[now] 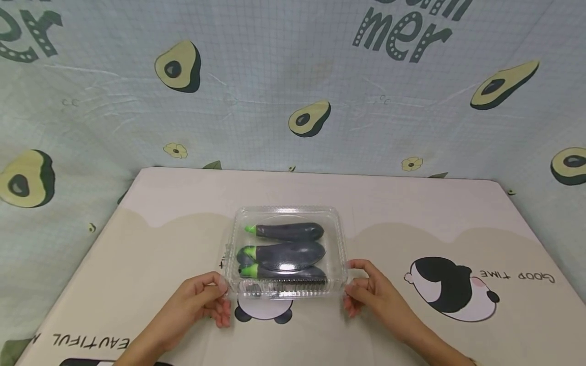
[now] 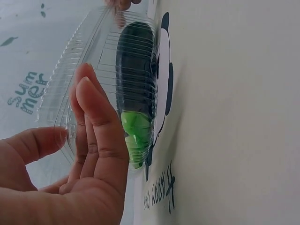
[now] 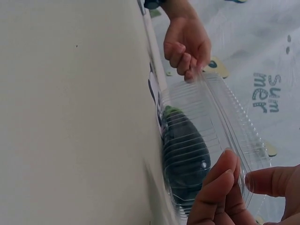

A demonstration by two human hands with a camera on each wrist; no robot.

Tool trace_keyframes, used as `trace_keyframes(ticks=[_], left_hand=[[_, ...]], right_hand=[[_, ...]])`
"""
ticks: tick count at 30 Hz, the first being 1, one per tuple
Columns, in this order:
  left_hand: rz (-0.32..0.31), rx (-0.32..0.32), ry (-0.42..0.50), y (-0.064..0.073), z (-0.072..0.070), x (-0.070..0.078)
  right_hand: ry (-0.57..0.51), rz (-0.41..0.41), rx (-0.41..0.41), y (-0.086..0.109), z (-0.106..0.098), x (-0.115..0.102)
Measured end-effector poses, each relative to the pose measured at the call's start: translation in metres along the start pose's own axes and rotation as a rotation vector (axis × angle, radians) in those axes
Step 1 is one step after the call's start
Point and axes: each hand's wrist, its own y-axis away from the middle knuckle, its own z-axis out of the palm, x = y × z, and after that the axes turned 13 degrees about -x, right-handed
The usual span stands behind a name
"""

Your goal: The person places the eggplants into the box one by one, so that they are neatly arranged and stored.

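Note:
A clear plastic clamshell box point(image 1: 340, 244) with ribbed walls sits near the middle of the table, its lid down. Several dark purple eggplants point(image 1: 289, 232) with bright green stem ends lie inside, one partly hidden beneath the others. My left hand point(image 1: 194, 300) pinches the rim at the near left corner. At the near right corner my right hand point(image 1: 380, 297) holds the same rim between thumb and fingers. In the left wrist view, the thumb and fingers of the left hand point(image 2: 101, 140) meet at the box's lip, while the right hand point(image 3: 229, 192) mirrors this grip in its own view.
The table point(image 1: 439, 208) wears a pale cloth printed with a sleeping dog point(image 1: 450, 290), a panda and upside-down words. Behind and beside it hangs a grey-blue curtain point(image 1: 256, 71) with avocado prints.

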Motion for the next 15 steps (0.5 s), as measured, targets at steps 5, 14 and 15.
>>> trace_keyframes(ticks=[5, 14, 15], left_hand=[[0.015, 0.018, 0.011, 0.0002, 0.0007, 0.0001], [0.045, 0.042, 0.022, -0.0008, 0.0021, 0.0000], [0.048, 0.057, 0.023, -0.0011, 0.0026, -0.0003]], right_hand=[[-0.040, -0.033, -0.008, -0.0003, 0.0009, 0.0022], [-0.046, -0.033, -0.017, -0.0007, 0.0017, 0.0017], [-0.042, -0.026, -0.004, -0.0005, 0.0020, 0.0016]])
